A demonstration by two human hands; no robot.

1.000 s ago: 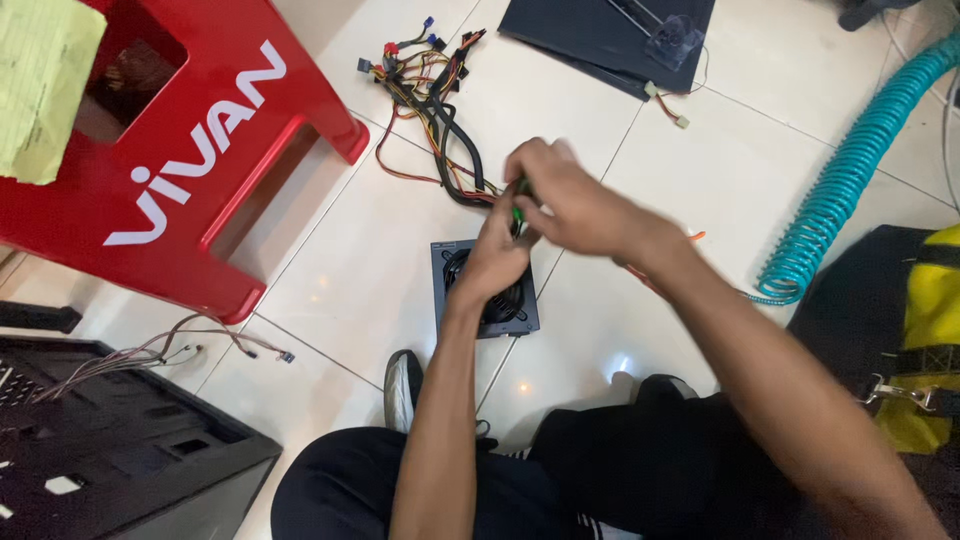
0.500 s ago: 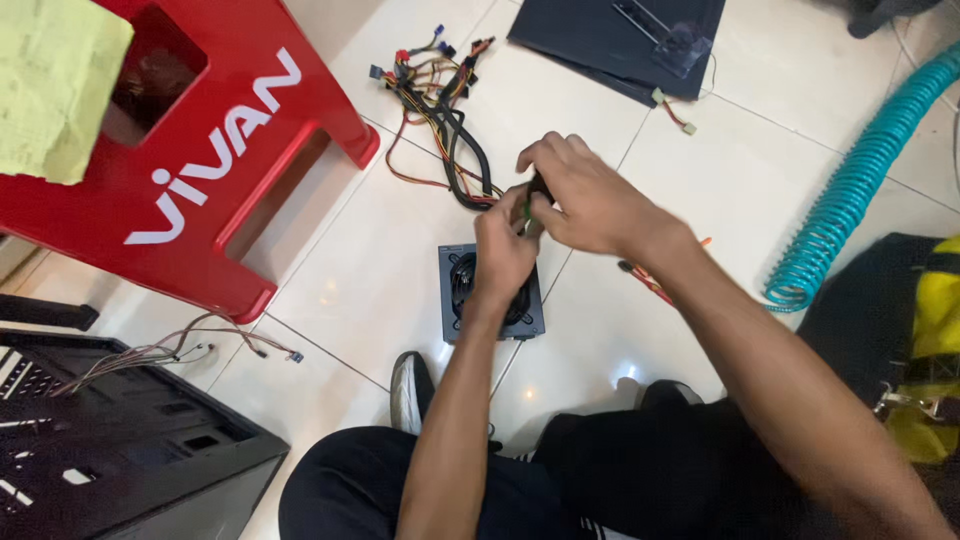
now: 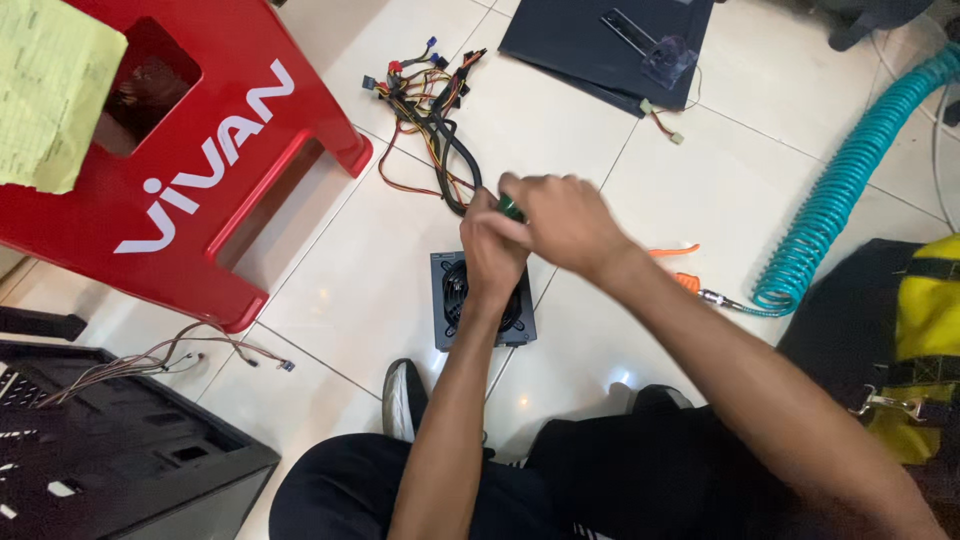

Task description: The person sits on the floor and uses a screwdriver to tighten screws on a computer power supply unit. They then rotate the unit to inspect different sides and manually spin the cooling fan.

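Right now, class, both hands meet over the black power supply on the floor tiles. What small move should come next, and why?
Probably steady the green-handled tool downward onto the power supply. The left hand and right hand both grip it above the fan grille, and its tip is hidden, so contact cannot be confirmed.

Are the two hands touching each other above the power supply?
Touching. The head view shows the right hand overlapping the left hand around a green-handled tool.

Both forearms reach forward and meet out front. Left hand [image 3: 492, 245] is curled into a loose fist, knuckles up. Right hand [image 3: 565, 220] crosses over from the right, fingers wrapped shut, touching the left hand.
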